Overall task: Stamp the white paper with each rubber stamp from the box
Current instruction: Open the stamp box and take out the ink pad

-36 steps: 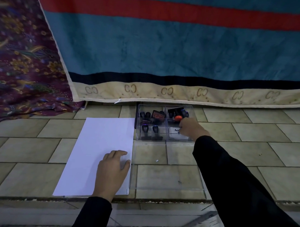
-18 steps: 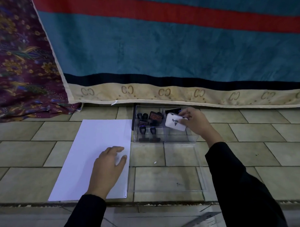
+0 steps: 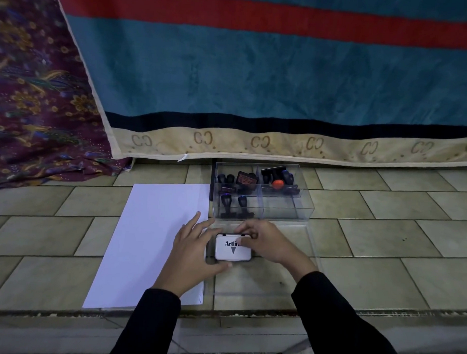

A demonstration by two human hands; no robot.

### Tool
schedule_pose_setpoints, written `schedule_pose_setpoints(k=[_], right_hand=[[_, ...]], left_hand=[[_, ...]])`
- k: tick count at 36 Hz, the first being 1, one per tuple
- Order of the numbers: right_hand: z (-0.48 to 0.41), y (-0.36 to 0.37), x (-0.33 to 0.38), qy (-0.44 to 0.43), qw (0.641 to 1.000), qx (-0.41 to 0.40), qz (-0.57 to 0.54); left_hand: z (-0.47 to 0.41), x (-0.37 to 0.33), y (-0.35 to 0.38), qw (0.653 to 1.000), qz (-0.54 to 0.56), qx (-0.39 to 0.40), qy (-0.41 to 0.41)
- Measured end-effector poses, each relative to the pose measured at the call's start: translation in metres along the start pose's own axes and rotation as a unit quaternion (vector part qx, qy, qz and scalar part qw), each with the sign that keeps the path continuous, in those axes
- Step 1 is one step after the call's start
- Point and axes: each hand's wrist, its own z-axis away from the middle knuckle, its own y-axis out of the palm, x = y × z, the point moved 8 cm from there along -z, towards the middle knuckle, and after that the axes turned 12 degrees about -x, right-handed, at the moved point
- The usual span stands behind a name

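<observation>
A teal blanket [image 3: 257,71] bordered "CC" hangs at 12 o'clock above the tiled floor [image 3: 384,235]. The paper [image 3: 150,240] lies at 9 o'clock of the box [image 3: 303,205], which holds the stamps [image 3: 236,203]. At the box's 6 o'clock, the left hand [image 3: 192,249] and right hand [image 3: 272,244] grip an "Artlin…" pad [image 3: 229,252].

The white paper [image 3: 150,240] lies flat just left of the clear box [image 3: 303,205] holding dark rubber stamps [image 3: 225,201].

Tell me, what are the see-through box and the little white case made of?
The box looks like clear, glossy hard plastic: you can see the stamps through its walls. The white case seems smooth plastic with a black rim, though metal is possible.
</observation>
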Motion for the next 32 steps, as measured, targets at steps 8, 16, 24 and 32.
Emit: schedule_pose_setpoints(k=[8,16,24,32], right_hand=[[0.005,0.002,0.003,-0.09,0.978,-0.051,0.184],[0.026,0.008,0.012,-0.174,0.964,-0.034,0.198],[0.026,0.004,0.017,-0.198,0.959,-0.035,0.197],[0.018,0.002,0.018,-0.17,0.97,-0.015,0.171]], left_hand=[[-0.003,0.008,0.008,1.0,-0.018,0.01,0.004],[0.001,0.012,0.008,1.0,-0.015,0.0,-0.012],[0.002,0.019,0.007,1.0,-0.004,-0.014,-0.016],[0.003,0.025,0.008,0.998,0.035,-0.008,-0.054]])
